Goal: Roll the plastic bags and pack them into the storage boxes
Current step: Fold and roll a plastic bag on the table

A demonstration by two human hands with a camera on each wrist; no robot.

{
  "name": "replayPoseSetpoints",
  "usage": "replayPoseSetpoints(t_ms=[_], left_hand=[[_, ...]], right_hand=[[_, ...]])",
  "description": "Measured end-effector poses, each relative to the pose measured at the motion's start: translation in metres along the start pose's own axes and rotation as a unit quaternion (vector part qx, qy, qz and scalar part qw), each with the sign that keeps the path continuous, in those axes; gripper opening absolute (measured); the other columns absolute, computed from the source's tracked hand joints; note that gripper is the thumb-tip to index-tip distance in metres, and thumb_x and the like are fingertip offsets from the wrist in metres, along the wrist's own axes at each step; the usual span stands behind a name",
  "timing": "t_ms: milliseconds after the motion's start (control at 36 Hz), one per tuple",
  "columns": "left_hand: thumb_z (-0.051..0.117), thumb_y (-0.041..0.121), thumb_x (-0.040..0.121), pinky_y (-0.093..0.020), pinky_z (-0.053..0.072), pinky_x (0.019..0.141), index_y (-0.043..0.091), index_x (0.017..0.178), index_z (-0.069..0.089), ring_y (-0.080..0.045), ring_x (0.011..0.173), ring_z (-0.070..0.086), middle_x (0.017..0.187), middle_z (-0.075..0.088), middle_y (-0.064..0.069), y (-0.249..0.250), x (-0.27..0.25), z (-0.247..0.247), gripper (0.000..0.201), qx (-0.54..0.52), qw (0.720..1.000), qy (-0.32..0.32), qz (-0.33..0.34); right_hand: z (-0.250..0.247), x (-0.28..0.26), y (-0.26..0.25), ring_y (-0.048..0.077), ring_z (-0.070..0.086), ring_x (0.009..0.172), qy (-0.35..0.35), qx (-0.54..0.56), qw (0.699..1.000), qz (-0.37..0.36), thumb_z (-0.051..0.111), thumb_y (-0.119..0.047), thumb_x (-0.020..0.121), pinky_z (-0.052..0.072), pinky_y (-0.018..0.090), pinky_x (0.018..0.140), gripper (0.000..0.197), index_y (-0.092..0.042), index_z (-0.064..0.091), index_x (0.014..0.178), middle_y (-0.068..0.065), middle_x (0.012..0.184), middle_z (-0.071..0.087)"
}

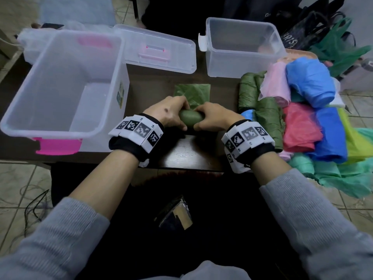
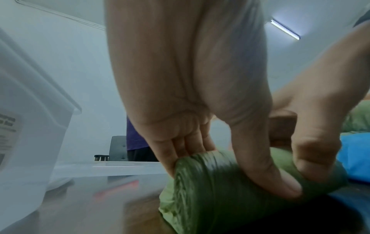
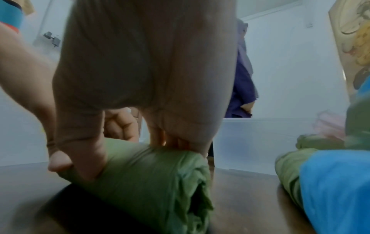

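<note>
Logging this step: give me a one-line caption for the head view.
Both hands roll a green plastic bag on the table between two open storage boxes.

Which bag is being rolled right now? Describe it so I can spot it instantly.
On the dark wooden table, between the large clear storage box and the heap of coloured bags, lies a half-rolled olive-green plastic bag. Unlike the heap's green rolls, both hands grip it.

I count two clear boxes and one lid on the counter. I see two hands and one green bag half rolled. I can't count the bags in the pile; they overlap.
</note>
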State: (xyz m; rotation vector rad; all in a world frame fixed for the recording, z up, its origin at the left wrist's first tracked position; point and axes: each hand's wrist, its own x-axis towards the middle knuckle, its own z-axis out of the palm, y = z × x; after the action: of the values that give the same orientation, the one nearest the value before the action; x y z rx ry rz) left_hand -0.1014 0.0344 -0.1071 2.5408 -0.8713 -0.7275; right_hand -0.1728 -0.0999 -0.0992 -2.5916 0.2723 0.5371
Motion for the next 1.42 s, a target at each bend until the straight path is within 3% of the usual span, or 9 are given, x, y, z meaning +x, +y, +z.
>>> replayPoseSetpoints(t_ms=[111,306,444,556,861,1028,1167,1278,1417], left_hand=[[0.085,0.026,0.065,-0.037,0.046,0.096,0.018,0.120,0.053,-0.023,0.112,0.054,0.125,0.055,-0.008,-0.002,0.005,-0.001,0.064,0.001,1.000,0.001,0.003],[0.079,0.028,0.074,-0.024,0.041,0.097,0.018,0.124,0.058,-0.014,0.111,0.056,0.122,0.061,0.000,-0.006,0.006,-0.009,0.055,-0.070,0.997,-0.028,-0.016],[0.072,0.032,0.082,-0.025,0.044,0.085,0.007,0.102,0.068,-0.024,0.102,0.063,0.108,0.066,-0.011,-0.012,0.007,-0.016,0.033,-0.108,0.972,0.171,-0.118],[0.080,0.044,0.070,-0.033,0.052,0.087,0.007,0.102,0.070,-0.027,0.098,0.064,0.106,0.067,-0.015,-0.011,0.011,-0.009,0.050,-0.097,0.975,0.117,-0.164],[0.071,0.014,0.082,-0.034,0.053,0.088,0.012,0.090,0.073,-0.027,0.092,0.067,0.099,0.070,-0.016,-0.009,0.020,-0.013,0.009,-0.097,0.980,0.107,-0.134],[0.044,0.009,0.094,-0.037,0.049,0.095,0.014,0.101,0.067,-0.027,0.100,0.064,0.114,0.064,-0.014,-0.006,0.026,-0.020,0.025,-0.185,0.958,0.189,-0.110],[0.066,0.038,0.086,-0.035,0.046,0.095,0.006,0.119,0.061,-0.030,0.109,0.059,0.121,0.061,-0.014,-0.008,0.027,-0.027,0.046,-0.111,0.977,0.112,-0.146],[0.081,0.017,0.073,-0.033,0.050,0.089,0.005,0.119,0.060,-0.027,0.103,0.064,0.116,0.065,-0.013,-0.007,0.026,-0.025,0.053,-0.056,0.980,0.077,-0.175],[0.054,-0.001,0.087,-0.032,0.046,0.090,0.006,0.119,0.059,-0.032,0.109,0.059,0.125,0.056,-0.019,-0.008,0.029,-0.024,0.033,-0.131,0.955,0.230,-0.136]], right_hand=[[0.004,-0.001,0.000,0.026,0.042,0.118,0.027,-0.054,0.998,-0.014,0.068,-0.023,0.078,0.040,0.035,0.096,0.062,-0.010,0.040,0.131,0.011,0.127,0.046],[0.023,-0.006,0.000,0.028,0.038,0.119,0.084,-0.141,0.986,-0.043,0.069,-0.020,0.079,0.039,0.041,0.097,0.055,-0.008,0.043,0.126,0.012,0.126,0.045],[0.023,-0.006,0.001,0.028,0.040,0.118,0.090,-0.114,0.988,-0.042,0.070,-0.015,0.077,0.039,0.042,0.099,0.055,-0.008,0.046,0.126,0.012,0.124,0.049],[0.021,-0.004,0.000,0.028,0.042,0.116,0.088,-0.109,0.989,-0.042,0.071,-0.015,0.076,0.041,0.040,0.097,0.055,-0.009,0.048,0.126,0.012,0.123,0.050],[0.020,-0.005,0.000,0.026,0.043,0.118,0.081,-0.100,0.991,-0.041,0.071,-0.010,0.075,0.041,0.036,0.096,0.057,-0.009,0.050,0.128,0.011,0.123,0.053],[0.020,-0.006,0.002,0.026,0.044,0.118,0.082,-0.087,0.992,-0.040,0.070,-0.008,0.075,0.041,0.033,0.094,0.055,-0.009,0.052,0.127,0.011,0.122,0.054],[0.020,-0.005,0.001,0.026,0.045,0.116,0.082,-0.082,0.993,-0.036,0.071,-0.008,0.073,0.042,0.035,0.094,0.055,-0.010,0.054,0.126,0.012,0.121,0.056],[0.019,-0.005,0.001,0.026,0.046,0.116,0.078,-0.081,0.993,-0.032,0.072,-0.008,0.073,0.043,0.036,0.094,0.055,-0.009,0.054,0.125,0.012,0.120,0.056],[0.019,-0.004,0.001,0.026,0.046,0.115,0.077,-0.074,0.994,-0.028,0.072,-0.009,0.073,0.044,0.038,0.095,0.054,-0.010,0.055,0.124,0.012,0.119,0.057]])
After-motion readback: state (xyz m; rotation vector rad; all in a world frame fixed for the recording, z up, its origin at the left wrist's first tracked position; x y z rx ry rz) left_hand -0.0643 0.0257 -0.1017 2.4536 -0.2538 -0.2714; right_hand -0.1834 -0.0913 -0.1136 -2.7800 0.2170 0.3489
